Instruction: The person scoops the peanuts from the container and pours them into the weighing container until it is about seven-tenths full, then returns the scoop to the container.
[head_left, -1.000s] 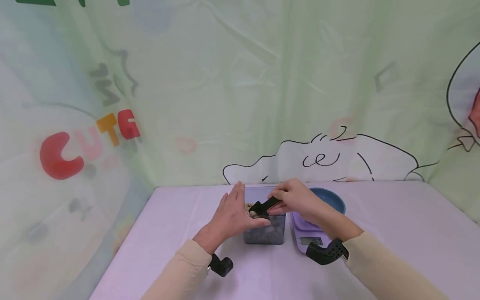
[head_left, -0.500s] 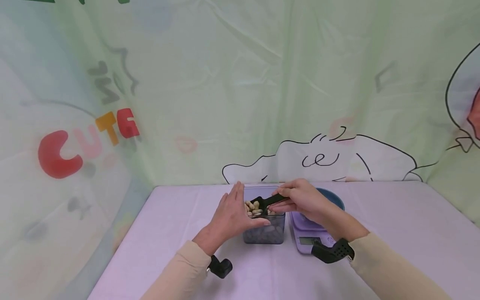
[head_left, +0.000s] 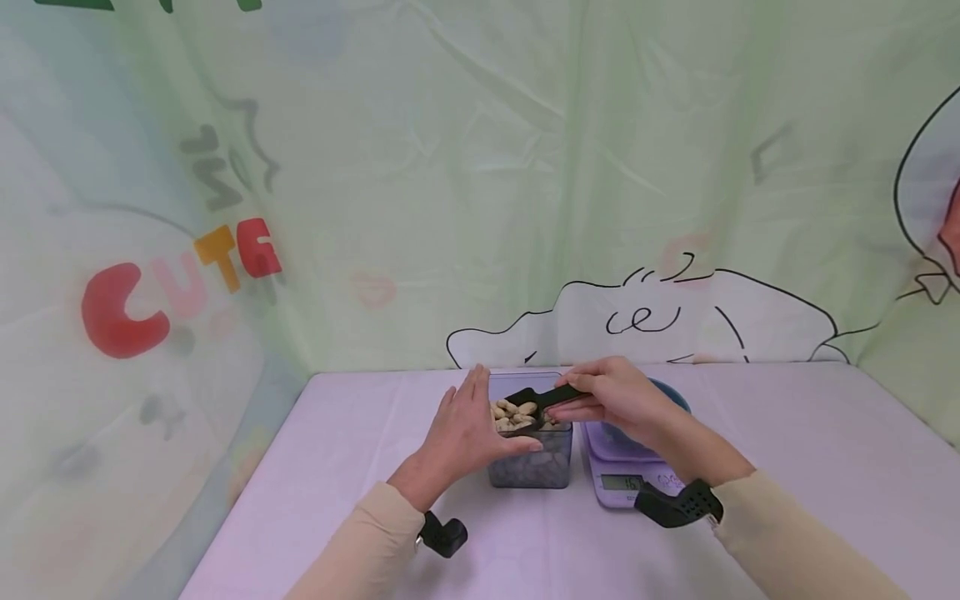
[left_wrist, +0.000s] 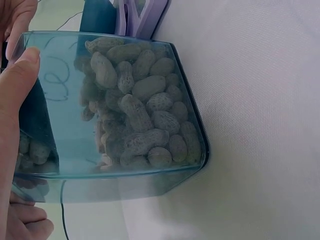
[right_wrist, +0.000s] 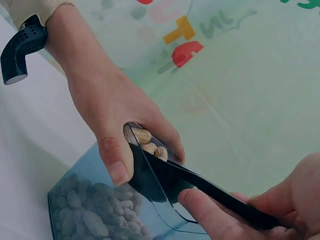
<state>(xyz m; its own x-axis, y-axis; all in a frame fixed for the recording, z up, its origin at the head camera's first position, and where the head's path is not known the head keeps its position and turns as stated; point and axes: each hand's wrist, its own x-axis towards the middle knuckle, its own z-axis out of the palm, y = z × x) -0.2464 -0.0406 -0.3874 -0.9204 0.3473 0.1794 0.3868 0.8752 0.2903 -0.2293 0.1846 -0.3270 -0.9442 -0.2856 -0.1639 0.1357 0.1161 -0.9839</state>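
My left hand (head_left: 461,429) grips the rim of a clear bluish plastic container (head_left: 529,473), thumb across the near wall and fingers along the left side. Unshelled peanuts (left_wrist: 135,110) fill much of it, seen through the wall in the left wrist view. My right hand (head_left: 618,400) pinches the handle of a black scoop (head_left: 562,395) from the right. The scoop's head is at the container's mouth, between the rim and my left hand. Several peanuts (right_wrist: 148,145) lie in the scoop in the right wrist view.
Right of the container stands a purple kitchen scale (head_left: 621,493) with a lit display. A blue bowl (head_left: 675,392) sits on it, partly hidden behind my right hand. A pale cloth (head_left: 375,425) covers the table; a printed curtain (head_left: 420,208) hangs behind.
My right hand has drawn back to the right and the scoop has come up from among the peanuts with some in it. My left hand keeps its place on the container.
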